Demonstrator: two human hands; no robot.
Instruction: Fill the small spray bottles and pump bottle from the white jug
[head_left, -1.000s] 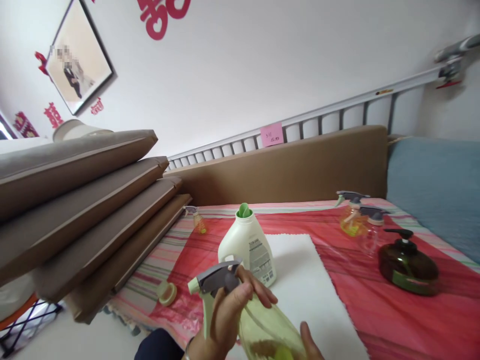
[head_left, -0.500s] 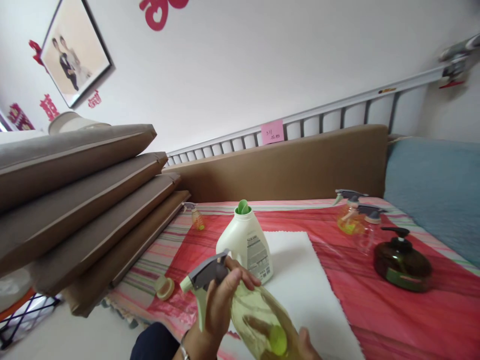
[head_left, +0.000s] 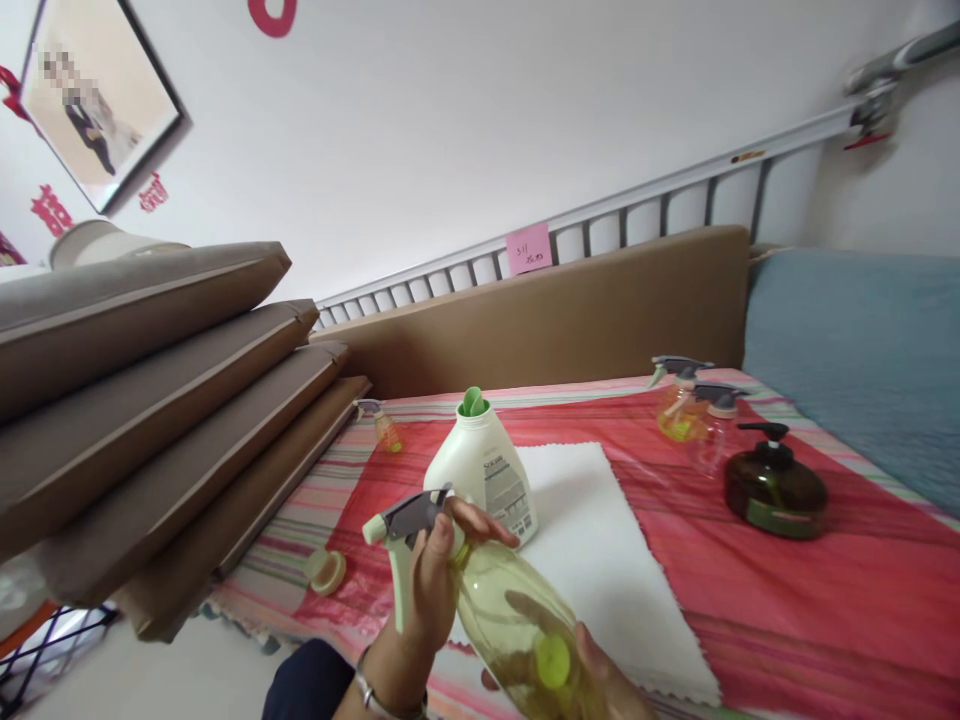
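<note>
A yellow-green transparent spray bottle (head_left: 517, 610) with a grey and pale green trigger head lies tilted between my hands. My left hand (head_left: 435, 575), with a bracelet at the wrist, is closed round the spray head and neck. My right hand (head_left: 611, 675) grips the bottle's lower part near the bottom edge, its fingers showing through the plastic. Just behind stands a large cream detergent bottle (head_left: 480, 465), its green-rimmed mouth uncapped, on a white cloth (head_left: 600, 540). To its left lies a round pale green cap (head_left: 327, 572).
Two small spray bottles (head_left: 681, 405) and a dark pump bottle (head_left: 776, 490) stand right on the red cloth (head_left: 817, 610). Another small sprayer (head_left: 387, 430) is at the back left. Stacked cushions (head_left: 150, 400) fill the left side; a brown backrest (head_left: 540, 320) runs behind.
The view has shifted slightly right and down, so the surroundings appear further left and higher. Both hands still hold the spray bottle, with more of its body visible.
</note>
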